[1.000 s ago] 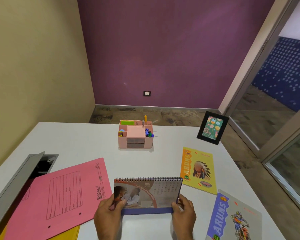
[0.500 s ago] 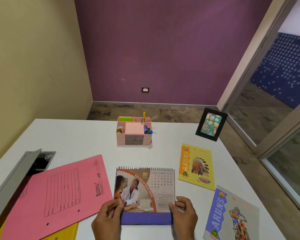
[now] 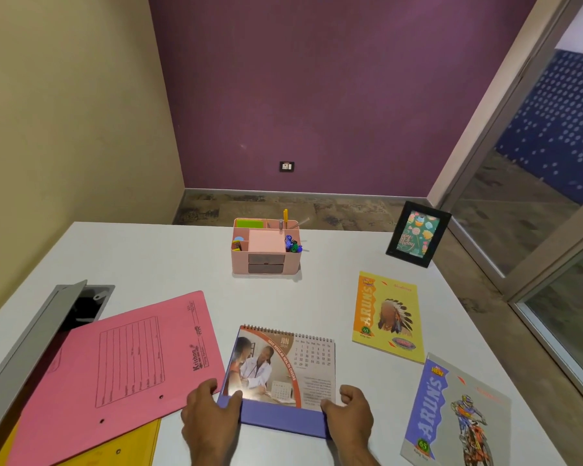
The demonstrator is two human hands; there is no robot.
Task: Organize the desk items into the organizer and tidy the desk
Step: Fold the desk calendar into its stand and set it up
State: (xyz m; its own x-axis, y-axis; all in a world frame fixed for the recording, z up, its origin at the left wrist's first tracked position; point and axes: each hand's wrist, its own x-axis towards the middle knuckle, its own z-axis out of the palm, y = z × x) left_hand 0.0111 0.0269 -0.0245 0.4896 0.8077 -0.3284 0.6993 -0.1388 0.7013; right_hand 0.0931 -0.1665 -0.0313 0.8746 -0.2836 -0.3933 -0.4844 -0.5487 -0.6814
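Head view of a white counter [image 3: 169, 257] in a room corner. A spiral-bound desk calendar [image 3: 280, 368] stands near the front edge, its page tilted back and its purple base toward the viewer. The left hand [image 3: 209, 415] grips the calendar's lower left corner, thumb laid on the front of the base, fingers curled behind the left edge. The right hand [image 3: 349, 415] grips the lower right corner in mirror fashion, thumb on the base and fingers bent at the right edge. The calendar thus lies between the two hands, touching both.

The pink organizer [image 3: 266, 247] sits well beyond the calendar, near the counter's far edge, with two grey drawers in front and pens, a green pad and small coloured items in its upper compartments. A pink folder [image 3: 115, 375] lies just left of the left hand, overlapping a yellow folder [image 3: 122, 449] beneath it; behind them an open grey hatch [image 3: 64, 314] is set into the counter. To the right of the calendar lie a yellow notebook [image 3: 387, 317] and, nearer the front, a purple-and-grey notebook [image 3: 458, 412], both apart from the right hand. A black picture frame [image 3: 418, 234] stands upright at the far right.
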